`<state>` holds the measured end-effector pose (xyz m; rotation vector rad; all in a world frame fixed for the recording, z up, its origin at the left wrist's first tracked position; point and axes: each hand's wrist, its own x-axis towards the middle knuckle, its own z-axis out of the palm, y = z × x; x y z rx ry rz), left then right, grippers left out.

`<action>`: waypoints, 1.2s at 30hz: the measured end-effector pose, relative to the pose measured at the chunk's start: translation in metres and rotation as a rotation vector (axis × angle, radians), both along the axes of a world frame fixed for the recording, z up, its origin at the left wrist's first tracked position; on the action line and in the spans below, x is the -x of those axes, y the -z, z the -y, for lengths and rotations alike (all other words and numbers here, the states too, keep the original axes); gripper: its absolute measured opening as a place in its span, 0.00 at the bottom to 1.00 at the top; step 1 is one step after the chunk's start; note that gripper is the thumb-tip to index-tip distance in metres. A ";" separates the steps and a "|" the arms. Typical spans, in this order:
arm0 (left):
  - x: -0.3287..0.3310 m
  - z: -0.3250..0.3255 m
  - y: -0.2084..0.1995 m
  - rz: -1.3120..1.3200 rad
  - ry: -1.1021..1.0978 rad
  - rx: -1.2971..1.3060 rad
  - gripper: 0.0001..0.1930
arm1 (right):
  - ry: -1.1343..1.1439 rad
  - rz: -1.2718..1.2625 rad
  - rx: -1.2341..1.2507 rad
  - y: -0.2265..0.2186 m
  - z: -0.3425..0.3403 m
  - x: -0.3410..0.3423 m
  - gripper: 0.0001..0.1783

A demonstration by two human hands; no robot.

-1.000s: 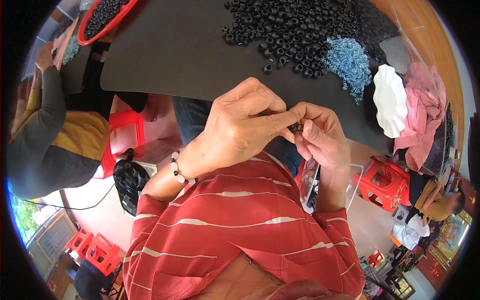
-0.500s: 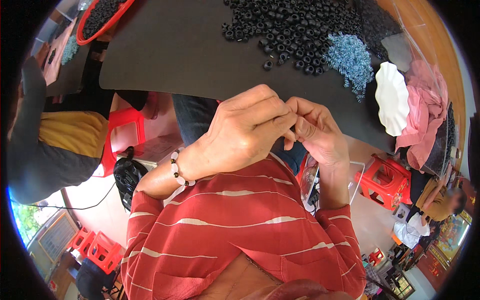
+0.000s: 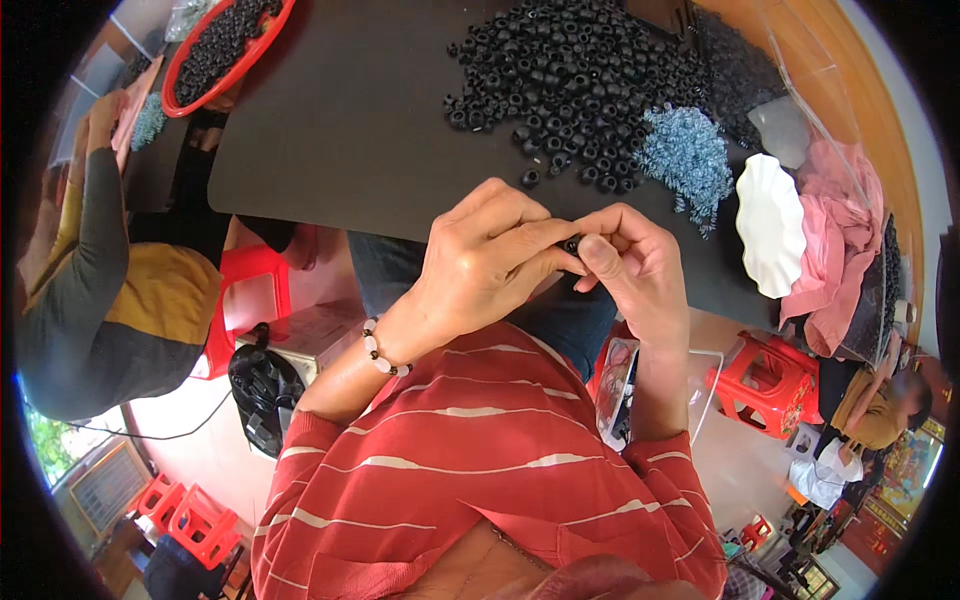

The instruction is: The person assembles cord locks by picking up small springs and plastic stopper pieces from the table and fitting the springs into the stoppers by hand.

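Note:
In front of my body, just off the table's near edge, both hands meet at the fingertips. A small round black hollow part (image 3: 571, 243) sits between them. My left hand (image 3: 490, 265), with a beaded bracelet (image 3: 374, 345) on its wrist, pinches it with thumb and fingers. My right hand (image 3: 640, 265) has its thumb and curled forefinger closed on the other side of it. On the dark table (image 3: 330, 130) beyond lies a large pile of similar black parts (image 3: 570, 90). Beside it is a heap of tiny bluish pieces that look like springs (image 3: 687, 160).
A white scalloped dish (image 3: 770, 225) and a pink cloth (image 3: 835, 240) lie at the table's right. A red basket of black parts (image 3: 282, 22) stands far left. At left, another person (image 3: 110, 290) sits by a red stool (image 3: 255, 275). More red stools (image 3: 765, 385) stand right.
The view has shifted, so the table and piles sit lower in it. My fingers have opened out slightly, and the black part now shows between them. The person at left has raised an arm.

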<state>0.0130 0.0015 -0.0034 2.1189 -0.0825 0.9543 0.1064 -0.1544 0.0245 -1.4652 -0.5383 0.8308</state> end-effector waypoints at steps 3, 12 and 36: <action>-0.001 0.001 0.006 -0.011 0.039 0.070 0.13 | 0.006 0.072 0.051 -0.002 -0.001 -0.005 0.10; 0.001 -0.010 0.008 -0.051 -0.048 0.282 0.03 | 0.190 0.622 0.163 -0.033 -0.011 -0.064 0.07; -0.002 -0.016 0.010 -0.259 -0.115 0.348 0.05 | 0.010 1.347 0.439 -0.009 -0.033 -0.080 0.10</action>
